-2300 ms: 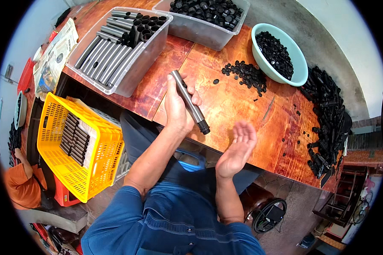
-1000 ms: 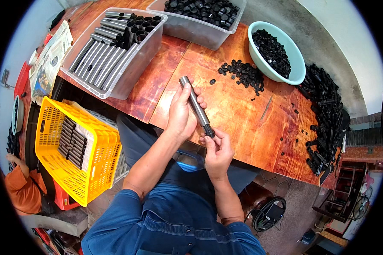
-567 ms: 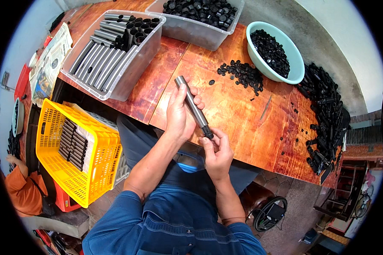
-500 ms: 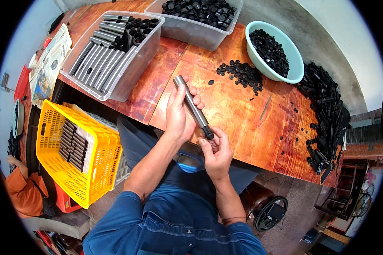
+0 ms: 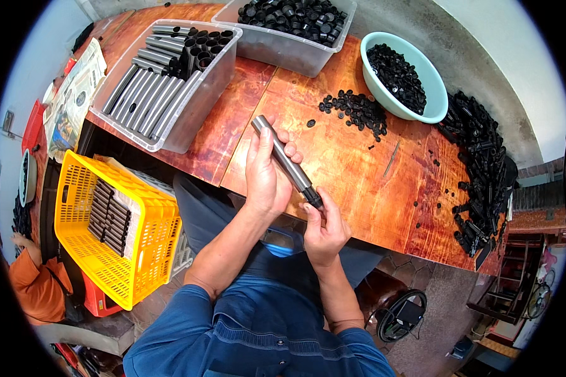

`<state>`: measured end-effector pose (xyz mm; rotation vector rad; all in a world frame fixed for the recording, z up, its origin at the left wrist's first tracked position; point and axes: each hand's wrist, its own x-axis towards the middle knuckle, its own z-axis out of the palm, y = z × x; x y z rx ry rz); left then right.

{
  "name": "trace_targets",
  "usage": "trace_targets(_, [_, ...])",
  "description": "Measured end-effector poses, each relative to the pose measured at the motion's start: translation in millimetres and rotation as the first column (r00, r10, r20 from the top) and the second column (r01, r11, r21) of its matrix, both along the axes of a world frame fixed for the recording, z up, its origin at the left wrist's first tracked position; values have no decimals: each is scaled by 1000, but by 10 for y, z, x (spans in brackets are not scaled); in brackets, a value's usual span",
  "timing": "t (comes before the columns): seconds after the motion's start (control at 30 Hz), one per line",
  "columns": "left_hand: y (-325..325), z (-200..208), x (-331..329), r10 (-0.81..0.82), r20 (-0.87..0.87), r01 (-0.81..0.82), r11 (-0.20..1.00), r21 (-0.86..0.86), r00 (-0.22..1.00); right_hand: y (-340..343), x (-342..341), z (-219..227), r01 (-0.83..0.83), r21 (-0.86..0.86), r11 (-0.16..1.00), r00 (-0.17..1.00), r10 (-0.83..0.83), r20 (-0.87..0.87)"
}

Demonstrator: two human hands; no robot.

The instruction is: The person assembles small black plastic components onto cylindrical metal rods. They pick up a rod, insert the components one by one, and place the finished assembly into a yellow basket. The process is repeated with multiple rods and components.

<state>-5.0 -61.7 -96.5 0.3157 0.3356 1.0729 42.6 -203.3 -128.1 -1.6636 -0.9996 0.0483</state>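
Observation:
A silver metal tube (image 5: 288,163) lies slantwise across my left hand (image 5: 265,182), whose fingers and thumb wrap round its middle. From the tube's lower end sticks out a black end piece (image 5: 312,196). My right hand (image 5: 327,235) pinches that black piece between thumb and fingers, hiding its tip. Both hands are over the front edge of the wooden table (image 5: 352,201). Beyond them lies a scatter of small black caps (image 5: 358,113).
At the back left stands a clear bin (image 5: 195,129) of metal tubes, beside another bin (image 5: 283,53) of black caps. A pale green basin (image 5: 439,103) holds small black parts. Black parts (image 5: 484,169) heap up at right. A yellow crate (image 5: 151,251) with tubes stands left; a person in orange (image 5: 38,289) sits beyond.
My right hand has shifted slightly right and its grip has moved further up round the black end piece. The left hand keeps hold of the tube, almost in place.

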Motion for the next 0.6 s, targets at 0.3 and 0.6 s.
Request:
trace_targets(0.3, [16, -29, -5, -17, 14, 17, 1000, -3, 1000, -9, 0, 29, -7, -1, 1000, 1000, 7, -10])
trace_targets(0.6, [19, -28, 8, -140, -58, 130, 979, -158, 988, 104, 181, 71, -64, 305, 950, 789, 235, -568])
